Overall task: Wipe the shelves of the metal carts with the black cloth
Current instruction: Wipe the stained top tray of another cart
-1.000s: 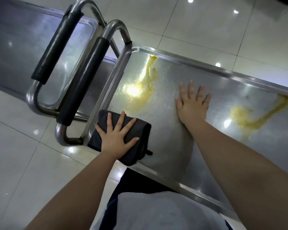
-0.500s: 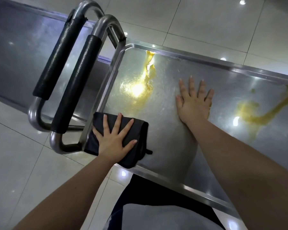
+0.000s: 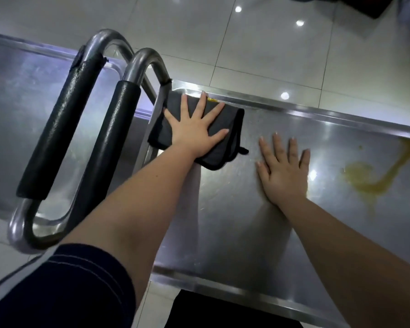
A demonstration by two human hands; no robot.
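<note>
Navy short sleeve [image 3: 64,287], thin pale stitched lines across.

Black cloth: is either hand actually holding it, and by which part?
Nothing is gripped. The left hand presses flat, fingers spread, on top of the black cloth; the right hand lies flat on the shelf.

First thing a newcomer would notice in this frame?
The left hand pressing a folded black cloth flat into the far left corner of the steel shelf, beside two black-padded cart handles. Next, the yellow smear on the shelf to the right, just past the right hand, which lies flat on the metal.
</note>
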